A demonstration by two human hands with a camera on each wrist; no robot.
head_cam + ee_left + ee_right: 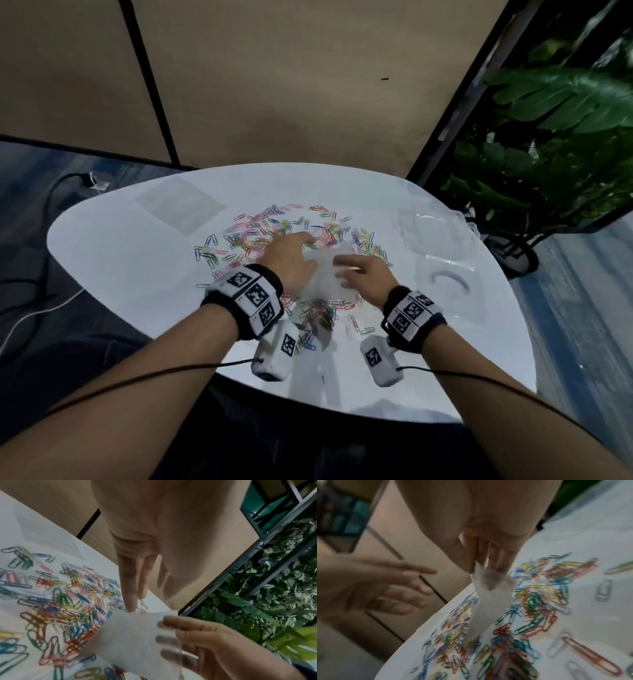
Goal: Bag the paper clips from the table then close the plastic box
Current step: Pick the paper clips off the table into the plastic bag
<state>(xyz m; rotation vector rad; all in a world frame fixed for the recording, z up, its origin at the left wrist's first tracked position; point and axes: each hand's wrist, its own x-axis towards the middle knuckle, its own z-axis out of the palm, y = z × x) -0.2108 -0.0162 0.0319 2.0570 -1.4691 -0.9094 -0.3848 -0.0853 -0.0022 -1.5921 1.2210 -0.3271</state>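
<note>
Coloured paper clips (267,229) lie scattered across the middle of the white table (120,246). Above them my right hand (356,274) pinches the top of a small translucent plastic bag (325,277) between thumb and fingers. The right wrist view shows this pinch by my right hand (481,566), with the bag (488,595) hanging down onto the clips (539,595). My left hand (291,253) is beside the bag with its fingers straight and holds nothing. In the left wrist view, my left hand (135,601) points down at the clips (60,601). A clear plastic box (431,229) stands open at the right.
A clear flat panel with a pale purple arc (448,277) lies in front of the box. Another flat clear bag (181,205) rests at the table's far left. A leafy plant (548,137) stands past the right edge. Cables (34,308) run over the floor at the left.
</note>
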